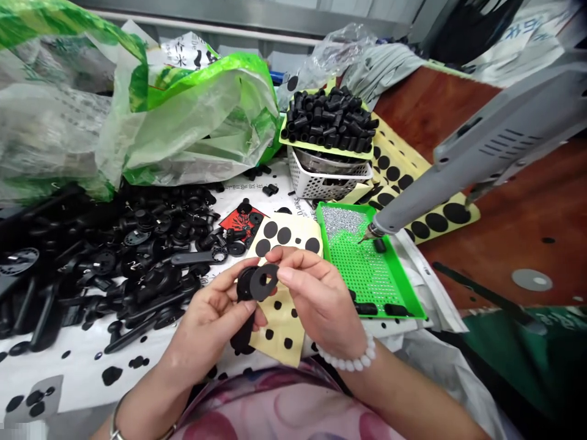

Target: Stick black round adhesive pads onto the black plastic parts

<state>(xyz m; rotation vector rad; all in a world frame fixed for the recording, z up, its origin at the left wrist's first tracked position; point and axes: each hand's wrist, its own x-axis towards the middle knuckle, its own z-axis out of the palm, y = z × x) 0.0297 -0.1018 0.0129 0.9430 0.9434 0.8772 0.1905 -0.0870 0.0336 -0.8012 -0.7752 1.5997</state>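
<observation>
My left hand (208, 321) pinches a black round-headed plastic part (244, 286) between thumb and fingers; a dark length of it hangs below the thumb. A flat black foam ring (259, 291) is held at its right edge by the thumb and finger of my right hand (323, 299). The ring overlaps the right side of the part's round head; whether they touch I cannot tell. Under both hands lies a yellowish backing sheet (293, 225) with black foam discs and small black cut-outs on it.
Many black plastic parts (151, 244) are heaped at left. A green tray (403, 275) of small screws stands at right, below a grey electric screwdriver (422, 183). Behind are a white basket (321, 180) topped with black tubes (330, 119) and a green-clear plastic bag (197, 134).
</observation>
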